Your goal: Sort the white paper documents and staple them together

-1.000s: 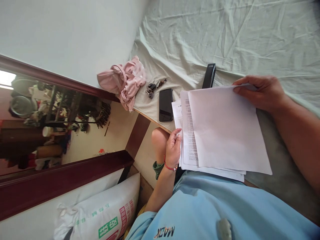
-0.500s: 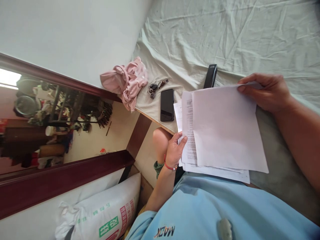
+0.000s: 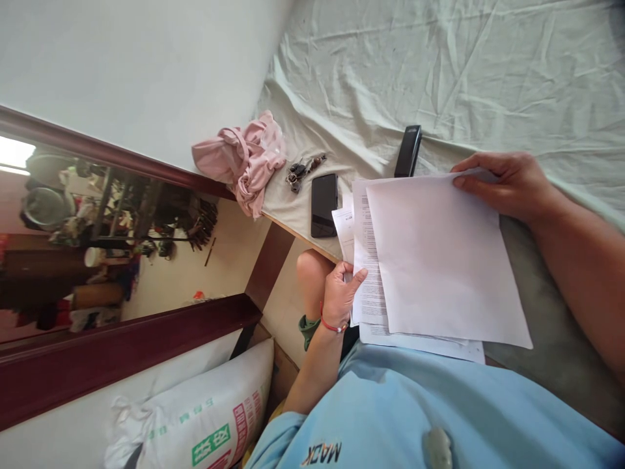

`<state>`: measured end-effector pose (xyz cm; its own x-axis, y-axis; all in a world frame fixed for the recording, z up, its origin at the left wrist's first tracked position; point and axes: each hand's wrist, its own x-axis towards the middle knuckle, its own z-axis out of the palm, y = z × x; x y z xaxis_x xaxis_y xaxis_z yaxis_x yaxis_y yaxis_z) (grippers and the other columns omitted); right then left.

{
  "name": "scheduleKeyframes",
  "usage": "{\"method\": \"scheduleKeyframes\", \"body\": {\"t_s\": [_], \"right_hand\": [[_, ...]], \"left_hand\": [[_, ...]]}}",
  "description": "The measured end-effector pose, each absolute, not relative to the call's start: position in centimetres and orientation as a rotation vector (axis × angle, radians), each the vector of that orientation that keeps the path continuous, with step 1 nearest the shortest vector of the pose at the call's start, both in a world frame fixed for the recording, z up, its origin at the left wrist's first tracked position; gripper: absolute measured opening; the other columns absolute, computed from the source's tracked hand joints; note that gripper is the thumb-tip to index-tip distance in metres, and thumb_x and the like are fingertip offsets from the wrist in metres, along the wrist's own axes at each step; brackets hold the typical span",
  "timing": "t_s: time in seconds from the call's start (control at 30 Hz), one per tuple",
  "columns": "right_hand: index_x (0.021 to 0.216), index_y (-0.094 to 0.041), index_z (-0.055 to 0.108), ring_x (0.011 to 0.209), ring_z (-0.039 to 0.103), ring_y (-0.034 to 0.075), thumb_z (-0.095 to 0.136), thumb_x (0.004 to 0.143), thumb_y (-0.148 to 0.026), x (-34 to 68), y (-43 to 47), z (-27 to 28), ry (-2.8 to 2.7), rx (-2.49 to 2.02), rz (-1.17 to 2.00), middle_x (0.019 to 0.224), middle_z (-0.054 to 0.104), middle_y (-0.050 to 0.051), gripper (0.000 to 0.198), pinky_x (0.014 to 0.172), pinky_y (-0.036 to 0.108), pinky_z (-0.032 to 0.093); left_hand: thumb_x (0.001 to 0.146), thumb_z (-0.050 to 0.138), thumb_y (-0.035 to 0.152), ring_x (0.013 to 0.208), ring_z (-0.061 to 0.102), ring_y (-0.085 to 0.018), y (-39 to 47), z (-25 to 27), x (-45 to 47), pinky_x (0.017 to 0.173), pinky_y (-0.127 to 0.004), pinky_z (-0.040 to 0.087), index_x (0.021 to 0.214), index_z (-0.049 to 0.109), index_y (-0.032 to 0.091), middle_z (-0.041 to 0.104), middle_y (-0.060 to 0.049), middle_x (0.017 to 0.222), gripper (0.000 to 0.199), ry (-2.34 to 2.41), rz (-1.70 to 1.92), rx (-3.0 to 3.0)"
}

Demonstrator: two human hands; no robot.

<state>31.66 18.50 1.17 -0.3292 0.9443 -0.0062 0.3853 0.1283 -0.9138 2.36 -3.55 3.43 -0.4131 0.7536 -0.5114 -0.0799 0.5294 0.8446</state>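
Several sheets of paper lie in a loose, uneven stack over my lap at the table's edge. The top sheet [image 3: 444, 260] shows a blank white side. Printed sheets [image 3: 370, 280] stick out from under it at the left and bottom. My left hand [image 3: 340, 293], with a red cord at the wrist, pinches the left edge of the printed sheets, thumb on top. My right hand [image 3: 508, 182] grips the far right corner of the top sheet between thumb and fingers. Just beyond the papers lies a black stapler-like object [image 3: 408, 151], its near end close to the sheets.
A black phone [image 3: 324, 205], a bunch of keys [image 3: 300, 172] and a crumpled pink cloth [image 3: 249, 159] lie on the pale green sheet [image 3: 439, 78]. Left are a dark red wooden frame [image 3: 146, 332], a mirror-like opening and a full white sack [image 3: 205, 410] on the floor.
My right hand has come slightly nearer and left with the top sheet. That sheet has turned a little, its lower right corner shifting right and down. More of the left sheets shows.
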Motion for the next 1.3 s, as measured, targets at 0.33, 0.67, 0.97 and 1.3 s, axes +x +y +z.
{"method": "scheduleKeyframes", "body": {"t_s": [0.33, 0.67, 0.97, 1.3], "right_hand": [[0.087, -0.02, 0.074, 0.054, 0.047, 0.012, 0.079, 0.07, -0.036, 32.2, 18.6, 2.1, -1.512, -1.203, 1.412, 0.065, 0.056, 0.001, 0.023, 0.048, 0.027, 0.035], [0.085, -0.018, 0.075, 0.053, 0.051, 0.013, 0.077, 0.067, -0.035, 32.0, 18.6, 2.6, -1.576, -1.265, 1.496, 0.063, 0.06, 0.002, 0.024, 0.045, 0.026, 0.039], [0.099, -0.016, 0.078, 0.059, 0.054, 0.012, 0.08, 0.078, -0.04, 32.6, 19.0, 1.6, -1.651, -1.179, 1.476, 0.069, 0.064, 0.004, 0.032, 0.048, 0.022, 0.04], [0.094, -0.015, 0.077, 0.071, 0.054, 0.011, 0.071, 0.086, -0.029, 31.3, 18.7, 1.8, -1.682, -1.232, 1.099, 0.08, 0.069, 0.005, 0.017, 0.064, 0.027, 0.04]], "left_hand": [[0.067, 0.092, 0.06, 0.063, 0.056, -0.009, -3.4, 3.3, 2.3, 0.065, -0.025, 0.048, 0.078, 0.048, 0.021, 0.06, 0.007, 0.07, 0.06, 1.621, 1.207, 0.465], [0.089, 0.071, 0.065, 0.071, 0.049, -0.011, -3.7, 2.4, 1.9, 0.069, -0.025, 0.043, 0.092, 0.051, 0.023, 0.05, 0.004, 0.077, 0.047, 1.918, 1.21, 0.895], [0.1, 0.059, 0.058, 0.067, 0.052, -0.012, -3.7, 2.4, 2.0, 0.066, -0.025, 0.045, 0.121, 0.055, 0.024, 0.053, 0.003, 0.077, 0.04, 1.947, 1.116, 1.114], [0.092, 0.075, 0.045, 0.096, 0.071, -0.019, -3.4, 2.7, 2.3, 0.091, -0.034, 0.056, 0.135, 0.047, 0.024, 0.072, -0.003, 0.101, 0.055, 1.827, 1.112, 1.052]]}}
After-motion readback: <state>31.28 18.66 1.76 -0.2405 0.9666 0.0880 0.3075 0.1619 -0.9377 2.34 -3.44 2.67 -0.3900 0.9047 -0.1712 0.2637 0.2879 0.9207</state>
